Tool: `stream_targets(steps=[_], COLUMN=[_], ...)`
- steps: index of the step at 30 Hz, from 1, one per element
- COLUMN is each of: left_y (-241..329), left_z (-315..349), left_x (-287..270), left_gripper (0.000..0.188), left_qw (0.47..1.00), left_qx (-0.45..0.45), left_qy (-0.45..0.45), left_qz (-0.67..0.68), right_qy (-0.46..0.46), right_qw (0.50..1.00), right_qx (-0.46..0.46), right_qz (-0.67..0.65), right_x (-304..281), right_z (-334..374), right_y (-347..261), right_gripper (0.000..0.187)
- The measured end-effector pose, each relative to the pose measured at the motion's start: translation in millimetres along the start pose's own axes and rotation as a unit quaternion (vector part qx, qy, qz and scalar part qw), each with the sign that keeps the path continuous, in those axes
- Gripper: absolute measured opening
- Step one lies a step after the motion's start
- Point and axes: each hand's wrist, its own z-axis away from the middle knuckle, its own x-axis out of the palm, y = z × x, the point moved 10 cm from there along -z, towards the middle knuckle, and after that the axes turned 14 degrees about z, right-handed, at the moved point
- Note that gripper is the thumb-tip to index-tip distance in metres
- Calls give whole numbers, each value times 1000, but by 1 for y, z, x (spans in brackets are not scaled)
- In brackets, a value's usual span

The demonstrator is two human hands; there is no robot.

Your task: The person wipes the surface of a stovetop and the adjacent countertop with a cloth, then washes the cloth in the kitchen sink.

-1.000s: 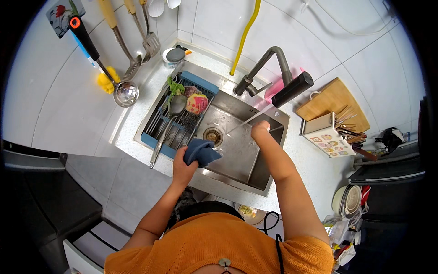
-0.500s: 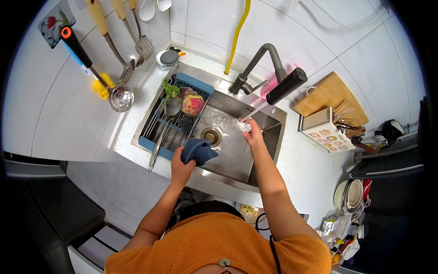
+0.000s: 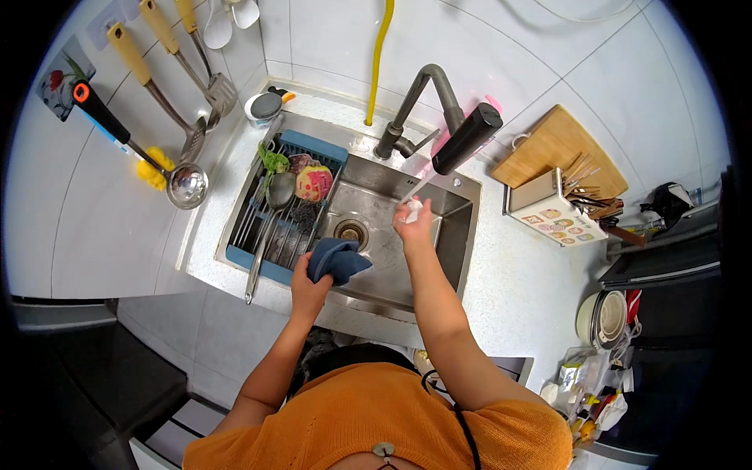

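Note:
My left hand [image 3: 306, 290] grips a folded dark blue cloth [image 3: 337, 262] over the sink's near left part, beside the rack. My right hand [image 3: 414, 227] is raised over the sink [image 3: 381, 274], fingers curled round a small white thing [image 3: 413, 209] whose kind I cannot make out. A thin stream of water [image 3: 423, 182] runs onto it from the dark faucet head [image 3: 468, 139]. Below, between my hands, lies the round drain [image 3: 352, 233].
A blue-edged drying rack [image 3: 313, 147] spans the sink's left side, bearing a long-handled metal spoon [image 3: 265, 235], greens [image 3: 272, 160] and a red-yellow ball-shaped thing [image 3: 314, 184]. Ladle [image 3: 188, 186] and turners hang left. Right stand a cutting board [image 3: 560, 145] and a utensil holder [image 3: 552, 211].
My right hand has turned a little under the stream, its fingers now more upright around the white thing. My left hand keeps the cloth in much the same place. The view has shifted slightly.

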Motion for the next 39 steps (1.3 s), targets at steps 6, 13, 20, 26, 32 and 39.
stream_targets(steps=[6,13,20,26,32,39], left_y=[-4,6,6,-8,-7,-6], left_z=[-4,-9,-18,-22,-23,-28], left_x=[-1,3,17,11,25,36], left_gripper=[42,40,41,42,42,44], left_qw=[1000,1000,1000,999,999,997], left_qx=[-13,-16,-26,-36,-42,-41], left_qy=[0,4,-13,-14,-31,-42], left_qz=[0,-11,-5,-9,-15,-42], right_qy=[138,176,256,76,101,200], right_qw=[984,954,924,972,967,943], right_qx=[-52,-149,-234,-197,-233,-233], right_qz=[97,190,160,105,2,130], right_x=[-14,-29,-120,-23,-43,-86], right_z=[-3,-5,-46,-12,-14,-4], right_y=[-1,-42,-170,-188,-213,-181], right_gripper=[39,38,42,54,56,44])
